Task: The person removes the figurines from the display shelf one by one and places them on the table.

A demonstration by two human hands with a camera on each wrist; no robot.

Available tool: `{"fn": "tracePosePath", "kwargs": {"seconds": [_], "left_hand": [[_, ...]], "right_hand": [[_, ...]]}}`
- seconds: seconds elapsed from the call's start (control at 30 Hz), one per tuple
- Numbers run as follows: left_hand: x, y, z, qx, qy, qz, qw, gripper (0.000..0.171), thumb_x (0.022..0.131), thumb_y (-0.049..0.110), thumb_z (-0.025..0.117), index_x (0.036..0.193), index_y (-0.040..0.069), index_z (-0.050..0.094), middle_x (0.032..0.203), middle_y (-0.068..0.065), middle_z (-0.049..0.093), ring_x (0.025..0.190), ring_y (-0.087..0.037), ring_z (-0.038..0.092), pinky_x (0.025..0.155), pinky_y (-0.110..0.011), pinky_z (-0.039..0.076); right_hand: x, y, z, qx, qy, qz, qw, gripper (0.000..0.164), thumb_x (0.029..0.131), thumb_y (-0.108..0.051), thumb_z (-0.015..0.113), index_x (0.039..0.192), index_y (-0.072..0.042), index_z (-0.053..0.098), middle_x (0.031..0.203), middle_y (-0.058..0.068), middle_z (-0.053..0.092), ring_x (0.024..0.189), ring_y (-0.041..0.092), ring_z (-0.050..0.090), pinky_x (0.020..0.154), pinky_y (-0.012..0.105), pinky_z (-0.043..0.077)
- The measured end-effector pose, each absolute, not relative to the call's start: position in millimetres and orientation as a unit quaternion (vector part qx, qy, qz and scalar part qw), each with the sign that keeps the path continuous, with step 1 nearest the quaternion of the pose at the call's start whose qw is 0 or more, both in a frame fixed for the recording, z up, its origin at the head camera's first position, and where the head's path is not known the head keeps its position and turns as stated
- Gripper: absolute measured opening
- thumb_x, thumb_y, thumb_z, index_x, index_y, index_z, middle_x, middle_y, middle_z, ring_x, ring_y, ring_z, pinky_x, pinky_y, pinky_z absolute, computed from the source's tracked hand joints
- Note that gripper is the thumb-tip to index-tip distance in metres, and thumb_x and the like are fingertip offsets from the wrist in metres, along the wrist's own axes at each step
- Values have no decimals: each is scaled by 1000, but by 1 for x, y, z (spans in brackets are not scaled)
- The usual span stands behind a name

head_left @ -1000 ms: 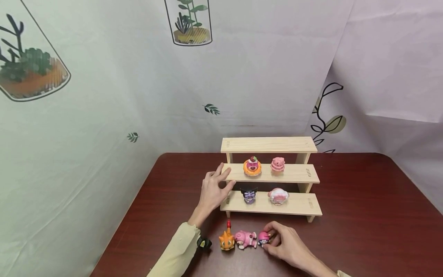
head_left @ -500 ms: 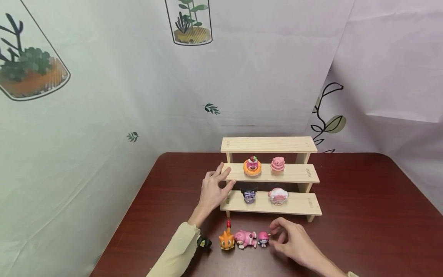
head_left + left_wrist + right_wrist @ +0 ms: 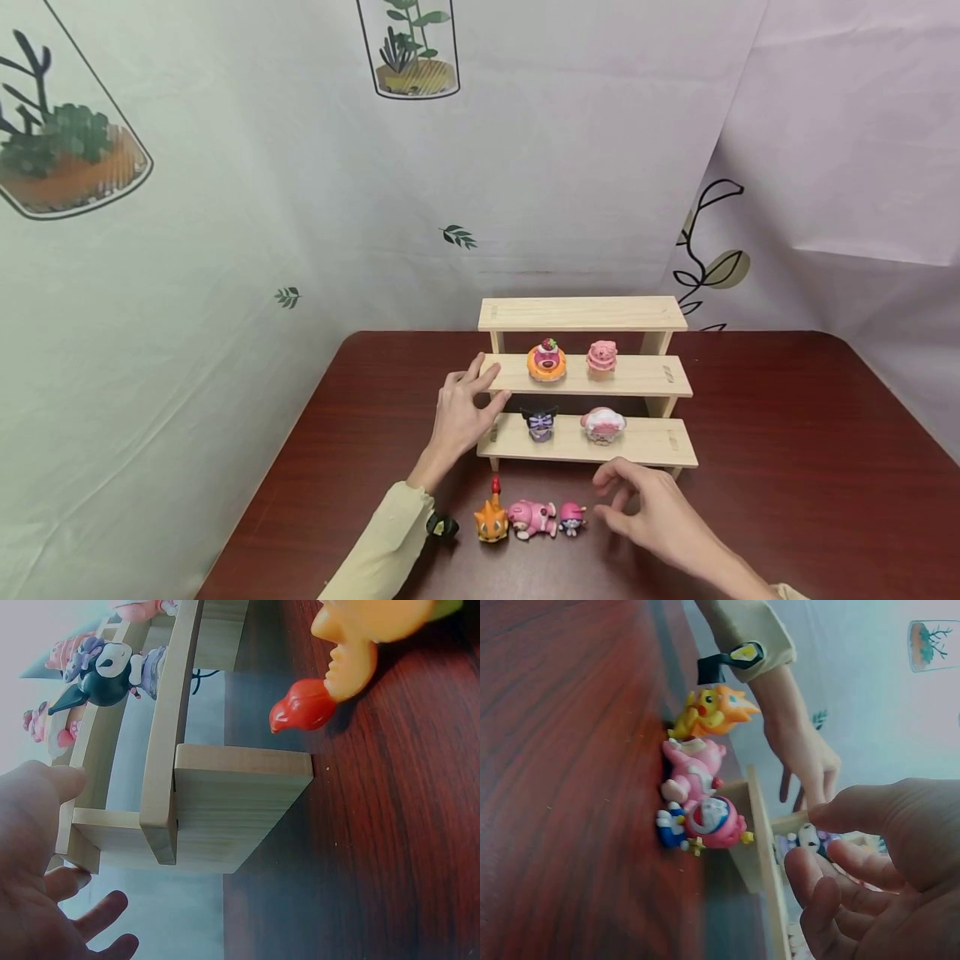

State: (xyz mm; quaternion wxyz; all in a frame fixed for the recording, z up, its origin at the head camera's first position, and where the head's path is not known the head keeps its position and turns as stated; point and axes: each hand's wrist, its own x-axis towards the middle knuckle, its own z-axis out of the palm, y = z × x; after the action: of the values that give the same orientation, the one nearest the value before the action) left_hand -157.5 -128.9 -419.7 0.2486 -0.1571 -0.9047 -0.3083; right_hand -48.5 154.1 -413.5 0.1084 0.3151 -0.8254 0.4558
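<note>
My left hand (image 3: 459, 412) pinches the left end of the middle tier of a three-tier wooden display stand (image 3: 577, 312), thumb at its front edge, the other fingers spread. My right hand (image 3: 656, 508) hovers over the table with loosely bent fingers and holds nothing. Just left of it stands a small pink-hooded figurine (image 3: 572, 518). Beside that lies a pink bear figurine (image 3: 532, 518), then an orange spiky-headed figurine (image 3: 492, 522) with a red tip behind it. In the right wrist view the pink-hooded figurine (image 3: 714, 822) shows yellow stars and blue feet.
On the middle tier sit an orange-ringed figurine (image 3: 547, 363) and a pink ice-cream-like figurine (image 3: 602, 358). The lowest tier bears a purple-and-black figurine (image 3: 540, 425) and a pink-and-white one (image 3: 603, 425). A printed cloth (image 3: 570, 167) hangs behind the dark red table (image 3: 787, 433).
My right hand has let go of the pink-hooded figurine, which stays standing on the table, and has drawn off to the right and slightly away from me. My left hand has not moved.
</note>
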Motion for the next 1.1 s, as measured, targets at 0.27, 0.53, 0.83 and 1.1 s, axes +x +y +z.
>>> {"fn": "tracePosePath", "kwargs": {"seconds": [0.27, 0.53, 0.83, 1.1], "left_hand": [[-158, -129, -419, -157, -905, -310, 246, 48, 88, 31, 75, 130, 10, 69, 144, -17, 53, 109, -45, 56, 90, -64, 41], [-157, -129, -420, -158, -905, -307, 247, 48, 88, 30, 75, 130, 9, 69, 143, -18, 53, 109, -46, 56, 90, -63, 42], [-157, -129, -421, -155, -907, -308, 244, 48, 88, 31, 75, 130, 10, 69, 144, -16, 53, 109, -45, 56, 90, -62, 42], [-157, -128, -419, -153, -907, -309, 241, 48, 88, 31, 75, 131, 10, 68, 144, -16, 53, 110, -44, 56, 90, -62, 42]], "right_hand": [[-53, 157, -399, 288, -826, 463, 139, 37, 71, 10, 80, 93, -15, 64, 83, -9, 65, 66, 1, 60, 56, 22, 48], [-63, 164, -382, 240, -836, 458, 183, 33, 73, 9, 79, 93, -14, 66, 85, -4, 67, 65, 3, 63, 50, 21, 47], [-80, 171, -376, 202, -845, 451, 206, 30, 75, 7, 80, 96, -9, 67, 86, 0, 70, 71, 4, 65, 52, 23, 49], [-93, 174, -376, 169, -851, 451, 208, 30, 78, 7, 79, 102, -5, 66, 93, 6, 70, 75, 3, 64, 55, 23, 49]]}}
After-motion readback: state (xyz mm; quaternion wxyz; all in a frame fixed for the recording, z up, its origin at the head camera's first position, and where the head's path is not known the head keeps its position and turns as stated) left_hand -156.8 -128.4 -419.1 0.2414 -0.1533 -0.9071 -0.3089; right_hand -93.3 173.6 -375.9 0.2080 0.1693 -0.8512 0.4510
